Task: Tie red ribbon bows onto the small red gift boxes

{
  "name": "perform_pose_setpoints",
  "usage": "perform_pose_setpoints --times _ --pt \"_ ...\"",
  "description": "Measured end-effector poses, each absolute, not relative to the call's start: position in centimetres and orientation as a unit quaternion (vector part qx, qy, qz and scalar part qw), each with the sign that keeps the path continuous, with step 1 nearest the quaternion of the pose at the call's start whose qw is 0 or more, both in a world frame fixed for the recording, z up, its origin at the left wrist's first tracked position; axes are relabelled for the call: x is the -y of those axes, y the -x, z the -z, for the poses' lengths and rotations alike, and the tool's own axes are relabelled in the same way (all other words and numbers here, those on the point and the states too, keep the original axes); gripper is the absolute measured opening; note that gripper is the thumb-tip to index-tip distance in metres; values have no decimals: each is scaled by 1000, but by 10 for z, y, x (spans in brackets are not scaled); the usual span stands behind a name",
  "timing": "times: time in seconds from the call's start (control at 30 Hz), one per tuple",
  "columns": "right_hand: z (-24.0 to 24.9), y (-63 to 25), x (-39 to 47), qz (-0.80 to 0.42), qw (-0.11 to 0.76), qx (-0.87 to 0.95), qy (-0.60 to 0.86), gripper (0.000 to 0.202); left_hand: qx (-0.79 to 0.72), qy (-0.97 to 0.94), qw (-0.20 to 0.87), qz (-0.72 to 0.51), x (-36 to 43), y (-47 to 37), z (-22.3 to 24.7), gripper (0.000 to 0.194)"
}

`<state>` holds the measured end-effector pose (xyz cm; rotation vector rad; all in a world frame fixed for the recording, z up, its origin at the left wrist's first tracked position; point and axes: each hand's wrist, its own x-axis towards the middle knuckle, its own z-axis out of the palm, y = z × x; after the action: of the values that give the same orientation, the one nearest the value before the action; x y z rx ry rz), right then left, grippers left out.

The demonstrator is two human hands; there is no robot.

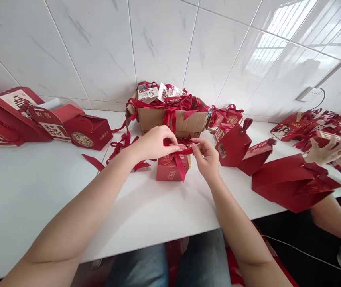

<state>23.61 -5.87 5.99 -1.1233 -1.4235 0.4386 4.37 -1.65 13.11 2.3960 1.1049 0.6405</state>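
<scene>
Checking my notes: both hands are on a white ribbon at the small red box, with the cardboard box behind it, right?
The ribbon at the small red box is red, not white, as the head view shows; the rest holds.

White table [38,183] — red boxes [170,174], loose ribbons [123,148], cardboard carton [155,120].

White marbled tiles [161,40] (bright light [270,54] is mirrored in them) are seen at twelve o'clock, a white socket panel [308,95] is mounted at two, a thin cable [302,251] is stretched at four, and printed red boxes [95,129] are grouped at nine.
</scene>
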Motion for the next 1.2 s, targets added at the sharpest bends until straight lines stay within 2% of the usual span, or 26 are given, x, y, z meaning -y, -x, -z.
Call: perform_pose_setpoints --times 0.17,0.3,0.37,0.43,0.5,0.57,0.67,0.8,1.07,1.2 --pt "-58 -234 54 -293 625 549 471 29 -398 -878 186 -190 18 -54 -123 21" --pt "-63 -237 59 -224 639 566 471 26 -410 -873 177 -196 15 -53 -121 20" --pt "-65 -240 63 -161 600 653 433 27 -420 -868 177 -199 13 -52 -120 21" --pt "-67 -244 66 -116 517 759 378 33 -429 -862 179 -200 11 -51 -118 22" --pt "-67 -248 66 -99 439 824 345 44 -436 -858 177 -204 9 -50 -117 21" --pt "-65 -249 65 -103 397 846 340 50 -446 -853 169 -209 7 -49 -116 21" --pt "-62 -249 62 -109 380 851 346 39 -461 -846 167 -209 4 -48 -115 22" --pt "-62 -248 62 -97 410 836 352 14 -472 -837 177 -212 1 -48 -111 22" --pt "-58 -243 66 -88 423 835 342 11 -482 -835 161 -212 2 -52 -102 18" --pt "-61 -239 68 -125 426 841 309 10 -507 -822 140 -220 -6 -49 -101 17"
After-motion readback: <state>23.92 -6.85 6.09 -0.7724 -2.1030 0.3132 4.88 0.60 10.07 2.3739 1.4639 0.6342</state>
